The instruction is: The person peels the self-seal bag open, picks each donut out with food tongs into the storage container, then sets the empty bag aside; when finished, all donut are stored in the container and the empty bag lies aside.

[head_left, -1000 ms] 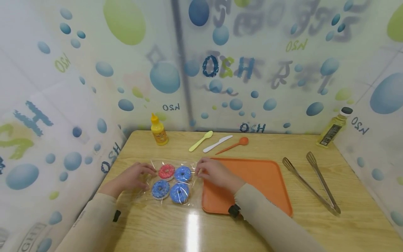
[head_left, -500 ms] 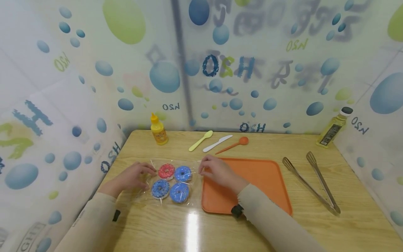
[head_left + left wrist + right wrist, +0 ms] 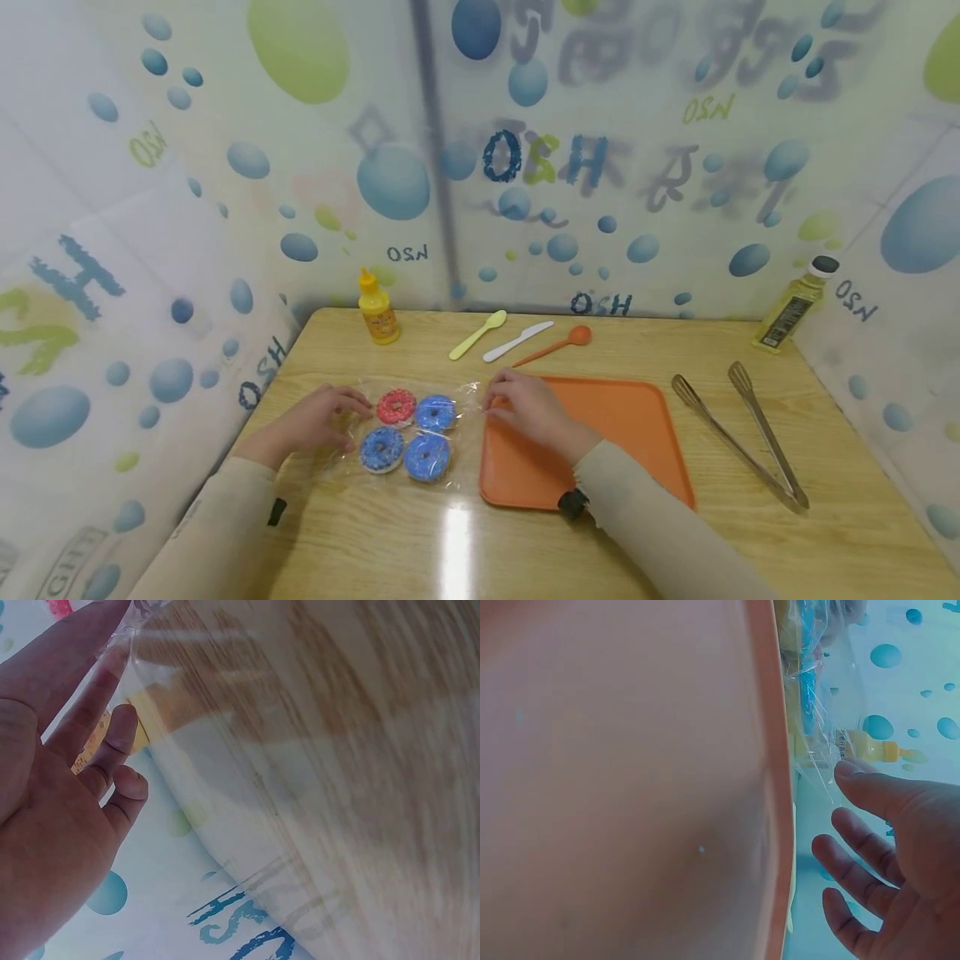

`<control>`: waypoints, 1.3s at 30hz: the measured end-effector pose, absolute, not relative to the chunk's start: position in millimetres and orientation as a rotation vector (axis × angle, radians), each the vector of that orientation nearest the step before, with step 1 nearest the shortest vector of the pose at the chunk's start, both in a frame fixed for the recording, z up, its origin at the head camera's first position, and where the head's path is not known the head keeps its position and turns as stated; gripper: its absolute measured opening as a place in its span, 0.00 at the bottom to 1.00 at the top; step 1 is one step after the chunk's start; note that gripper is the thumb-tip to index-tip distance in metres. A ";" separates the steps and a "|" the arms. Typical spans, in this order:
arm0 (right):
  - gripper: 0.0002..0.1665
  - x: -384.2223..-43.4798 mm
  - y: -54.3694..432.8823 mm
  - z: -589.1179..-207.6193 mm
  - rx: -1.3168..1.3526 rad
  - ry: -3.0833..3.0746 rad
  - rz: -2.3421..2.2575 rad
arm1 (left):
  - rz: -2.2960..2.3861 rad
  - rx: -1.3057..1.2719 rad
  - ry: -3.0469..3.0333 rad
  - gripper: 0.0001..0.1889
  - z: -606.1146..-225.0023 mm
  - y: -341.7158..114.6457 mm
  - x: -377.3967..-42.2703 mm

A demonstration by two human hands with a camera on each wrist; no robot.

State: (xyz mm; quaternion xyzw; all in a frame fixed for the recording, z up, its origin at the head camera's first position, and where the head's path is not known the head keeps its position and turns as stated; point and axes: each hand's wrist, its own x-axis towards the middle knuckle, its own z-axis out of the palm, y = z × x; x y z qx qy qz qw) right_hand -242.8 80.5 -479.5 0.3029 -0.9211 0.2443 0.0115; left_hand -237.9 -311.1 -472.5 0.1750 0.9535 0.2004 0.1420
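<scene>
A clear plastic bag (image 3: 462,433) lies on the table with one red and several blue ring doughnuts (image 3: 427,457) in it. The left hand (image 3: 318,421) is at the bag's left edge. Its fingertips touch the film (image 3: 139,630), and a gap shows between thumb and fingers in the head view. On the other side, the right hand (image 3: 534,412) is beside the bag's right edge, above the left part of an orange tray (image 3: 630,433). Its thumb and fingers stand apart in the right wrist view, close to the film (image 3: 821,769); whether they touch it is hard to tell.
Behind lie a yellow-green spoon (image 3: 477,335), a white knife (image 3: 517,342) and an orange spoon (image 3: 558,343). A yellow squeeze bottle (image 3: 379,312) stands back left, an oil bottle (image 3: 793,308) back right. Spread metal tongs (image 3: 750,442) lie right of the tray.
The right hand has shifted a little to the right, away from the doughnuts and further over the tray. More of the bag's right edge shows flat. The left hand has stayed in place.
</scene>
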 end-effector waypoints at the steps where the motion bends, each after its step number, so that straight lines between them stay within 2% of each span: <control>1: 0.03 -242.7 81.2 -480.1 0.939 -2.875 0.759 | 0.576 0.504 2.750 0.23 -472.4 -310.9 -237.7; 39: 0.04 -230.5 107.4 -479.2 0.790 -2.995 0.712 | 0.598 0.524 2.750 0.24 -469.9 -303.7 -236.6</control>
